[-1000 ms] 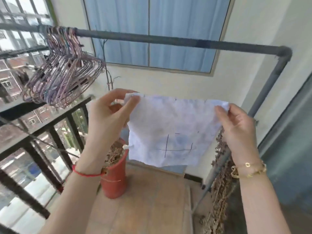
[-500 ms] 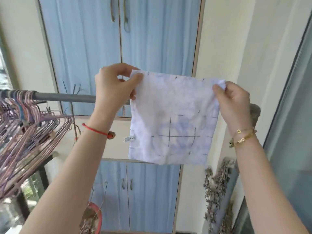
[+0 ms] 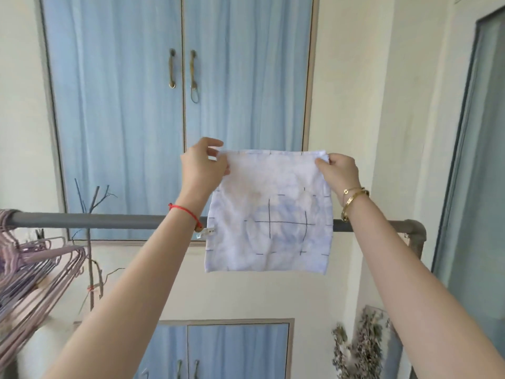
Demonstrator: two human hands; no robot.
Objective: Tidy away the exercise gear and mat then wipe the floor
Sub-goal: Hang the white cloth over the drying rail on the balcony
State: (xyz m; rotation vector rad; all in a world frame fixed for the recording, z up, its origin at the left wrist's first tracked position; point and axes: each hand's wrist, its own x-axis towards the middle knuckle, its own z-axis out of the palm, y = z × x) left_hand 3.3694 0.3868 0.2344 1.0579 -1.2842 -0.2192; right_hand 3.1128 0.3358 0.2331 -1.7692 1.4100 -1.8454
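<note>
Left hand pinches the top left corner of the thin white square cloth with fine dark grid lines, thumb and fingers curled on the hem. Right hand pinches the top right corner the same way. The cloth hangs flat between them with its top edge taut, held up in front of the grey metal drying rail. Its lower half crosses the rail; I cannot tell whether it touches. The fabric looks limp and crumpled, with a bluish blotch mid-panel, a faint brownish patch above that, and a small tag on the left edge. I read it as the floor cloth, used or at least stained. No exercise gear, mat or floor is in my view, so I cannot check those steps. My guess is the cloth is either coming off the rail for wiping or going on to dry. Left of the arms, a bunch of pinkish wire hangers hangs on the rail; behind are pale blue cupboard doors.
</note>
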